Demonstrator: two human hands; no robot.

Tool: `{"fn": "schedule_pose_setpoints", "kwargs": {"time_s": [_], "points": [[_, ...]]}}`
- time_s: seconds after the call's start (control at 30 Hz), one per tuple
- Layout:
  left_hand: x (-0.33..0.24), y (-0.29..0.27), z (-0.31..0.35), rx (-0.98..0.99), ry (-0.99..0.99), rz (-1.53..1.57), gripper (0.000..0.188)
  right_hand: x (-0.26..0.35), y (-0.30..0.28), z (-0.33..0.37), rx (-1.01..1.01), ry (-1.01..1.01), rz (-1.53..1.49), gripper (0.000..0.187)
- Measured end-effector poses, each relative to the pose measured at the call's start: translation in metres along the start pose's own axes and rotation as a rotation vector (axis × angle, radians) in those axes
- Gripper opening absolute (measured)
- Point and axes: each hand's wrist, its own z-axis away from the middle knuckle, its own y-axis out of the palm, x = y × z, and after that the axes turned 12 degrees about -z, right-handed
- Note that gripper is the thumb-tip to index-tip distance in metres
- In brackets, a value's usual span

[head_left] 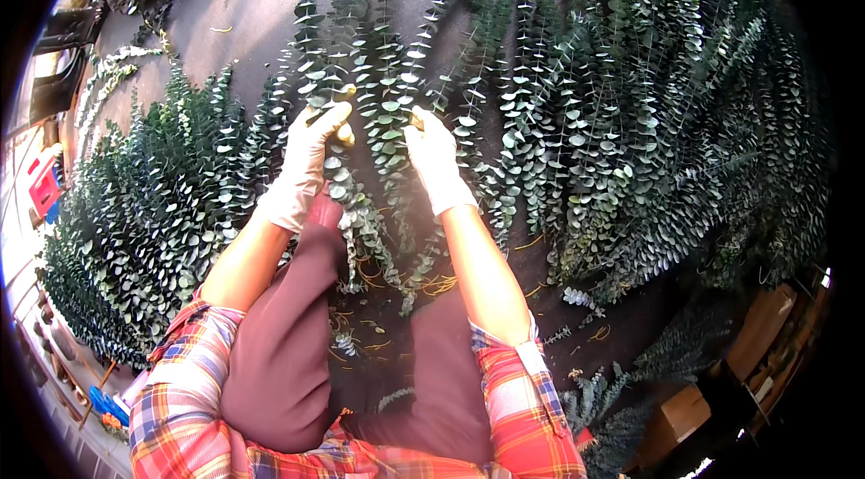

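Both my hands wear pale, thin gloves with yellowish fingertips. My left hand (317, 138) is closed round a eucalyptus stem (311, 55), whose round grey-green leaves show above and below the fingers. Close by on the right, my right hand (435, 155) has its fingers pinched together at the leaves of another eucalyptus stem (414, 73); the exact grip is partly hidden. Between the hands hangs a further leafy eucalyptus strand (389, 109), its lower end dangling between my knees.
A dense pile of eucalyptus (171, 182) lies left, and a larger mass (622, 118) fills the right. Dark sheeting (203, 15) lies beneath. Cardboard boxes (682, 413) stand at lower right. A red plastic item (43, 182) sits at far left.
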Motion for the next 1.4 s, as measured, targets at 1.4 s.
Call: {"fn": "schedule_pose_setpoints", "kwargs": {"time_s": [1.4], "points": [[0.036, 0.035, 0.027, 0.303, -0.093, -0.242, 0.040, 0.029, -0.017, 0.051, -0.015, 0.524, -1.043, 0.035]]}}
